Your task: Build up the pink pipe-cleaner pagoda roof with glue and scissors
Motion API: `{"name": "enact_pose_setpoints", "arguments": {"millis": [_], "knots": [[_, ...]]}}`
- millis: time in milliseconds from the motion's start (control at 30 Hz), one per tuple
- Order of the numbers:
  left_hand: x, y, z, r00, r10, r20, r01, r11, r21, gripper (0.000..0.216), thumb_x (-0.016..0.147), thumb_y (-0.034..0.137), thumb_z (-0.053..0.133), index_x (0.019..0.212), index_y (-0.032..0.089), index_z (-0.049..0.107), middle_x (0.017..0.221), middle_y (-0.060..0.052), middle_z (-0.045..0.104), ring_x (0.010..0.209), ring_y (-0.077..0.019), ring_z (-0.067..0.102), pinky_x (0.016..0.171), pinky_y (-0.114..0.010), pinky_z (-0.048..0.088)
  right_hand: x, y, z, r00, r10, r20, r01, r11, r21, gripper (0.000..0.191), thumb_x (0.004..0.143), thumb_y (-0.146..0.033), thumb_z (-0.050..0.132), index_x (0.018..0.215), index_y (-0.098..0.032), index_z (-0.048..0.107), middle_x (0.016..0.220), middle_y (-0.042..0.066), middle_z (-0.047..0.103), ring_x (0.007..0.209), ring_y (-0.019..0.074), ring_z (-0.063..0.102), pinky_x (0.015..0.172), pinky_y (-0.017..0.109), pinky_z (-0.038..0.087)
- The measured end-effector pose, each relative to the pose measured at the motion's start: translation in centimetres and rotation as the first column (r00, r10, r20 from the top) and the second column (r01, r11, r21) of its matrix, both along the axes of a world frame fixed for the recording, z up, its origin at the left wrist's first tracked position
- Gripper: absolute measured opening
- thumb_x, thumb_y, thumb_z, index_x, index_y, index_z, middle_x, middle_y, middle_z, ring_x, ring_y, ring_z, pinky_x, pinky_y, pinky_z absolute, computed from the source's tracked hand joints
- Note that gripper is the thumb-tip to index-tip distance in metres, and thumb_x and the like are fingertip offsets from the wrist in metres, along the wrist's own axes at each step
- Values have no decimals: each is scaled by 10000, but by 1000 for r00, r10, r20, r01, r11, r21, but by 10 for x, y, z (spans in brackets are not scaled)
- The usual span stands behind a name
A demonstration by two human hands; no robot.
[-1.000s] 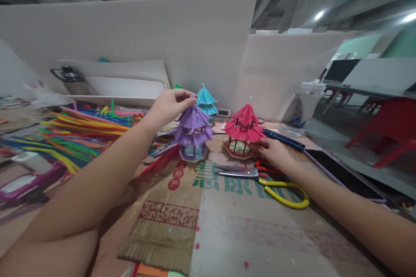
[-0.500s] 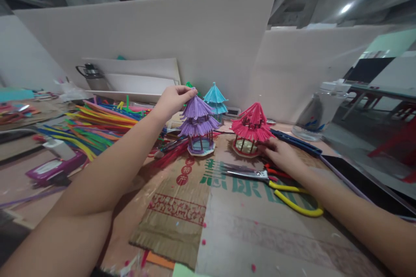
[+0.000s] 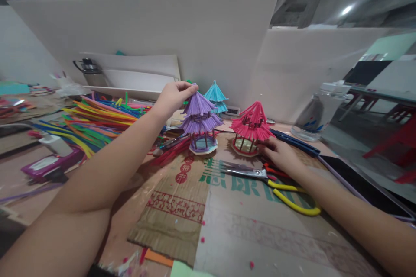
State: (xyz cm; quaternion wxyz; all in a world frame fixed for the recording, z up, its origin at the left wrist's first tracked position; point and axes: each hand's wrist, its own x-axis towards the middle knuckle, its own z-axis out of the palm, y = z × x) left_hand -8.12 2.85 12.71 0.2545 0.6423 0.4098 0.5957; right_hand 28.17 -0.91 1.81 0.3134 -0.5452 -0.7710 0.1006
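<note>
My left hand (image 3: 173, 96) pinches the tip of a purple pipe-cleaner pagoda (image 3: 199, 121), which tilts slightly with its base just above the cardboard sheet (image 3: 227, 207). My right hand (image 3: 280, 154) rests on the table beside the base of a pink pagoda (image 3: 251, 127), fingers touching it. A smaller blue pagoda (image 3: 215, 95) stands behind, near the white board.
Yellow-handled scissors (image 3: 273, 181) lie in front of the right hand. A heap of coloured pipe cleaners (image 3: 94, 119) fills the left. A water bottle (image 3: 312, 114), a dark tablet (image 3: 364, 184), a purple stapler (image 3: 48, 166) and white boards (image 3: 162, 30) surround the work area.
My left hand has lifted the purple pagoda slightly and tipped it. The right hand stays by the pink pagoda. The view has shifted a little.
</note>
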Motion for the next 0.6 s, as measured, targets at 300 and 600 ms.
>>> {"name": "enact_pose_setpoints", "arguments": {"millis": [300, 600], "knots": [[2, -12, 10, 999, -50, 18, 50, 998, -30, 314, 745, 437, 756, 791, 133, 695, 655, 1, 607, 565, -87, 518, 545, -196, 401, 0, 1, 0, 1000, -7, 11, 7, 1000, -5, 291, 851, -325, 536, 951, -155, 751, 961, 98, 753, 852, 250, 674, 741, 329, 503], [9, -17, 9, 996, -31, -86, 32, 999, 16, 336, 766, 466, 740, 846, 140, 722, 710, -22, 652, 600, -98, 543, 562, -210, 413, -1, 1, -2, 1000, -17, 1, 17, 1000, -2, 290, 852, -314, 534, 964, -154, 748, 962, 98, 756, 851, 246, 682, 741, 329, 515]]}}
